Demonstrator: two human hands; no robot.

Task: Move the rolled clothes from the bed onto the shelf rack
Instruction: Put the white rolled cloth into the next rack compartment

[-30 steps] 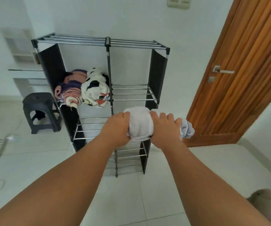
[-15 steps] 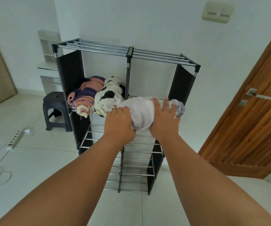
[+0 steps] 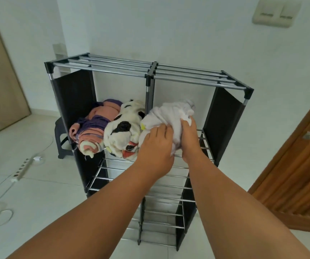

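Head cam: white roll [image 3: 171, 116], mid-air 1 s ago, now on shelf rack [image 3: 150, 71] upper tier, right bay, beside spotted roll [image 3: 122, 131]; left hand [image 3: 156, 144] & right hand [image 3: 189, 141] still clutching it, release pending

Home bedroom — clothes rack [image 3: 150, 75]; wood door [image 3: 299, 174]; tile floor [image 3: 38, 193]

White bundle [image 3: 169, 116], cream bundle [image 3: 120, 136] (black patches), black rack [image 3: 223, 116].
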